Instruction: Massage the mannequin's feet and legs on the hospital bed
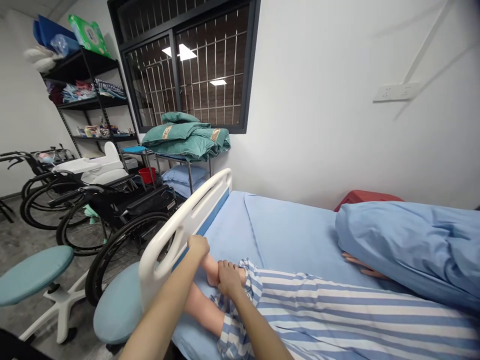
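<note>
A figure in blue-and-white striped pyjamas (337,310) lies on a bed with a light blue sheet (285,235). Its bare foot and ankle (210,270) stick out of the trouser leg near the white footboard (176,225). My left hand (198,246) is closed around the foot. My right hand (228,278) is closed on the ankle at the striped cuff. A second bare leg (198,305) lies under my forearms. A blue duvet (412,245) covers the upper body, with a hand (360,266) of the figure showing under its edge.
Several wheelchairs (112,210) stand left of the bed, with two round teal stools (33,272) in front. A cart holds folded green bedding (187,137) under a barred window. Black shelves (86,95) with supplies line the far left wall. A red object (369,196) lies beyond the bed.
</note>
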Demonstrator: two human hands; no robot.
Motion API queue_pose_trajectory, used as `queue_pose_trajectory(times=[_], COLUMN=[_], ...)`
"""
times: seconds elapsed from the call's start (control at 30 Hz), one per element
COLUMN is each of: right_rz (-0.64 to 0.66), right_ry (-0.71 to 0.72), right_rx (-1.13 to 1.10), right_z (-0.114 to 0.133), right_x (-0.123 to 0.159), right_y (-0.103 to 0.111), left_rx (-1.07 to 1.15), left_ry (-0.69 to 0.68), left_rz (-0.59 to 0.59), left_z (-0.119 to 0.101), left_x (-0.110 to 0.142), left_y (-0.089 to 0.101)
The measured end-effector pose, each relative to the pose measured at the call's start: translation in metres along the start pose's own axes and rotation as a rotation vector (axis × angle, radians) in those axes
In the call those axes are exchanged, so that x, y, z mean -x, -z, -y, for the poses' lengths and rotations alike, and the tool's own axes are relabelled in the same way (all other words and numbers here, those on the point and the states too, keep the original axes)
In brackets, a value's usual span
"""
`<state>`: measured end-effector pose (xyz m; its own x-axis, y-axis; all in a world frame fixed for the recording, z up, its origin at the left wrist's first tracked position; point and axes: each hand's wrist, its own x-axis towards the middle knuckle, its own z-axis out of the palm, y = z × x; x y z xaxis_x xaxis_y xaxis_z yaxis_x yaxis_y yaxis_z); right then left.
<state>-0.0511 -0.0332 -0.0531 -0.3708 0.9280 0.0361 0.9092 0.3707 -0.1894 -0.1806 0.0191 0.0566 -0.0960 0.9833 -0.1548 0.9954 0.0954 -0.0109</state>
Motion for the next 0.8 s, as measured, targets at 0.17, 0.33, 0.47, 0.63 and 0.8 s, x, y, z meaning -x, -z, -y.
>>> queue_pose_trajectory(times=[0.17, 0.33, 0.47, 0.63, 0.8], right_rz=[0.022, 0.041, 0.028, 0.017, 0.0], right_ry=[-0.014, -0.017, -0.016, -0.003, 0.003], right_rx=[-0.002, 0.003, 0.008, 0.024, 0.027], right_z=[0.0, 0.002, 0.002, 0.001, 0.002], right_x=[-0.002, -0.002, -0.001, -0.001, 0.001], right_y=[0.001, 0.005, 0.005, 0.002, 0.004], left_rx=[-0.13, -0.118, -0.016, 0.086, 0.175], left_ry=[0.046, -0.012, -0.063, -0.021, 0.113], left_rz=[0.04, -0.06, -0.167, -0.229, -0.249], left_z=[-0.021, -0.021, -0.017, -0.011, 0.0], left_x=[-0.006, -0.003, 0.001, 0.011, 0.024], left_y=[-0.017, -0.028, -0.031, -0.03, -0.031])
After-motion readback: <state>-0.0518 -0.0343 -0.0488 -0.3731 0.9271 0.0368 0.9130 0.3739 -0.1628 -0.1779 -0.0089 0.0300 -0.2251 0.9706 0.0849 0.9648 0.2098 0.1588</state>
